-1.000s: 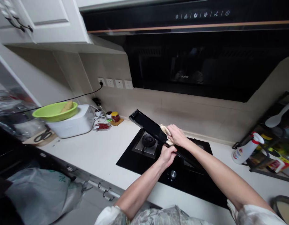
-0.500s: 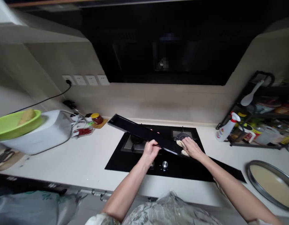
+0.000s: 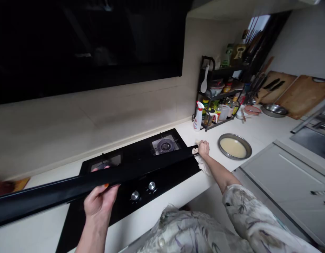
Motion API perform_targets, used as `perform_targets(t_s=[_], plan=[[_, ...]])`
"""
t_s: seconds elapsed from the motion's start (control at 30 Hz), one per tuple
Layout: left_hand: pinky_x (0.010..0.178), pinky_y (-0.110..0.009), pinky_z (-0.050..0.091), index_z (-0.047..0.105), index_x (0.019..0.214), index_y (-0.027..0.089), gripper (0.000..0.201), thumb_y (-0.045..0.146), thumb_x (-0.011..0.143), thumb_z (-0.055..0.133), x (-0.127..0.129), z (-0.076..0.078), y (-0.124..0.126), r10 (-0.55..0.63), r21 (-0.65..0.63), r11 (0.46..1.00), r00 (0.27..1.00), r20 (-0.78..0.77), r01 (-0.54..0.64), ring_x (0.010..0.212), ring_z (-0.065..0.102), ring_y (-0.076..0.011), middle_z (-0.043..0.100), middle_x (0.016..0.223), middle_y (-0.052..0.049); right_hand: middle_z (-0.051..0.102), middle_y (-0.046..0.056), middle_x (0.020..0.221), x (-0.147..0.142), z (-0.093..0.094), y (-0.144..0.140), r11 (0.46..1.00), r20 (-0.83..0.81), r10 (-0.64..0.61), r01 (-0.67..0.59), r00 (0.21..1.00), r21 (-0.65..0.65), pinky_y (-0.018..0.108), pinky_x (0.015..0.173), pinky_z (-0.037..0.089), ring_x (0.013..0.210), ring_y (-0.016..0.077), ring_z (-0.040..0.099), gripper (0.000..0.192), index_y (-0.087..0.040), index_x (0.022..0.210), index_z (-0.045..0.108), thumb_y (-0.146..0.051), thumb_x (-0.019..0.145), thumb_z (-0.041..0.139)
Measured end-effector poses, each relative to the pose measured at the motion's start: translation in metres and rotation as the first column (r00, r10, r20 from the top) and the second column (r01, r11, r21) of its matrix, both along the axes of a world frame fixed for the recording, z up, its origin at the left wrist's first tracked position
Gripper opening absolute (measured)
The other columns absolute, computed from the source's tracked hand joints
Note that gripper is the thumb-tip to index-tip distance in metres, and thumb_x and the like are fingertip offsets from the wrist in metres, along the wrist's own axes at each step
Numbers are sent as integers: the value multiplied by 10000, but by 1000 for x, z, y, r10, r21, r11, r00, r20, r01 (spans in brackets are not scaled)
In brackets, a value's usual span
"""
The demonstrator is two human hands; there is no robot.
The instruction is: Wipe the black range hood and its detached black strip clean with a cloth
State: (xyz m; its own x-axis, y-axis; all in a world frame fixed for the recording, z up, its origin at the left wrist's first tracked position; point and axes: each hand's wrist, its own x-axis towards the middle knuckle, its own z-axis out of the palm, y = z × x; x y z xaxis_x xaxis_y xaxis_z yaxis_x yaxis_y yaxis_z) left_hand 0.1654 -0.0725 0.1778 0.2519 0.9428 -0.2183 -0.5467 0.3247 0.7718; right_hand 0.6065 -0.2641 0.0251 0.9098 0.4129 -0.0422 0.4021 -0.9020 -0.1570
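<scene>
A long, narrow black panel [image 3: 141,168] stretches over the black gas hob [image 3: 130,202], reaching past the left edge of view. My left hand [image 3: 101,196] grips it from underneath, thumb on the near edge and fingertips showing on the far side. At the panel's right end, my right hand [image 3: 203,148] is closed on a pale cloth [image 3: 204,165], which wraps the end and hangs down over the counter. Behind the panel the right burner [image 3: 165,146] is in sight, while the left burner [image 3: 104,163] is partly covered.
A spray bottle [image 3: 197,117] stands beside a black rack [image 3: 206,93] of jars and bottles. To the right of my hand lies a round metal pan [image 3: 248,151] of cream-coloured liquid. Above hangs the black range hood [image 3: 99,45]. Two knobs, including one near knob [image 3: 135,195], sit on the hob's front.
The view has swung right. My right hand with the cloth has slid to the panel's right end, and the panel now lies lower and closer to me, held by my left hand.
</scene>
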Motion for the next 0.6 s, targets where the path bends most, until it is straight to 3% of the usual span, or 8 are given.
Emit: perform_targets(t_s=[0.1, 0.27, 0.43, 0.6], plan=[[1190, -598, 417, 671, 1138, 282, 619, 45, 570, 605, -1, 2, -2, 8, 6, 1000, 999, -50, -8, 1228, 636, -305, 721, 1169, 3, 576, 248, 1327, 6, -8, -6, 993, -100, -113, 111, 989, -26, 368, 987, 396, 1266, 291, 485, 434, -61, 1364, 579, -210, 993, 412], [1229, -620, 351, 670, 1091, 272, 579, 63, 553, 619, 0, 6, -7, 27, -13, 999, 995, -97, -29, 1298, 587, -330, 717, 1150, 2, 583, 218, 1369, 15, -5, 6, 996, -258, -71, 54, 963, -72, 455, 1057, 361, 1358, 336, 425, 440, -137, 1311, 650, -380, 951, 576], [1257, -638, 277, 672, 1042, 280, 534, 72, 551, 651, 0, 4, -11, 42, -34, 998, 996, -76, -45, 1335, 556, -337, 719, 1125, 9, 588, 180, 1413, -2, 10, 29, 982, -332, 169, -189, 928, -30, 512, 1094, 348, 1364, 329, 452, 433, -173, 1338, 639, -345, 948, 560], [1288, -616, 210, 673, 1003, 272, 512, 57, 541, 628, -2, -1, -7, 59, -27, 998, 997, -50, -61, 1332, 562, -311, 723, 1115, 21, 512, 57, 1549, -40, 18, 47, 865, -332, 494, -495, 804, 88, 423, 1137, 352, 1429, 264, 440, 497, -293, 1485, 555, -285, 1003, 434]])
